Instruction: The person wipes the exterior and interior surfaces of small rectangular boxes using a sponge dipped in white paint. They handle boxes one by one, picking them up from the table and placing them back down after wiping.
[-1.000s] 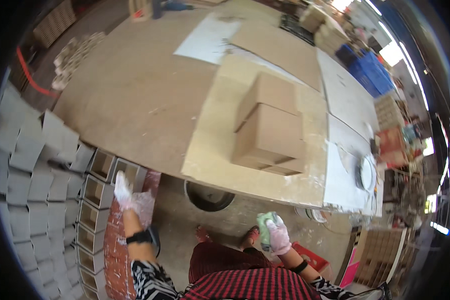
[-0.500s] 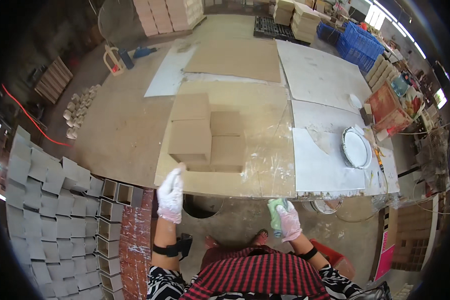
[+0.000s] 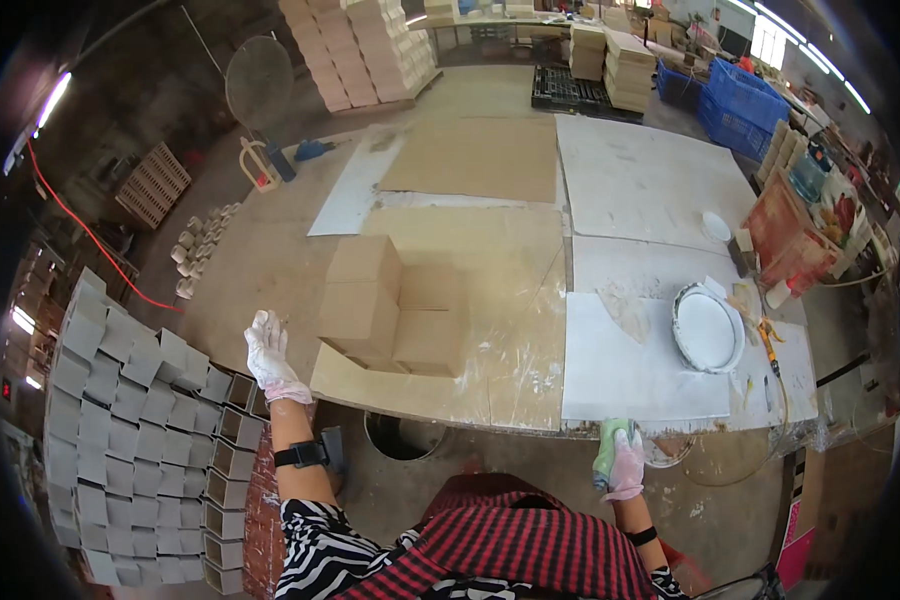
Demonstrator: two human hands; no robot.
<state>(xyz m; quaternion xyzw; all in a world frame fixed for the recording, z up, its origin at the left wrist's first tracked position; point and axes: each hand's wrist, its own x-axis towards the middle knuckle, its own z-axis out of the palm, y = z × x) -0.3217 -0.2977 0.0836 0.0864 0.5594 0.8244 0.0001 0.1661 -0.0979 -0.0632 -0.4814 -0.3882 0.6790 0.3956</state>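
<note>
Left hand (image 3: 268, 352), white-gloved, fingers spread, empty, raised over table's near-left edge. Stack of tan cardboard boxes (image 3: 395, 305) just right of it, apart, on beige board (image 3: 515, 300) near front edge. Right hand (image 3: 622, 462), gloved, closed around green sponge (image 3: 606, 447) below table's front edge. Bare board right of boxes; white round dish (image 3: 707, 328) well apart.
</note>
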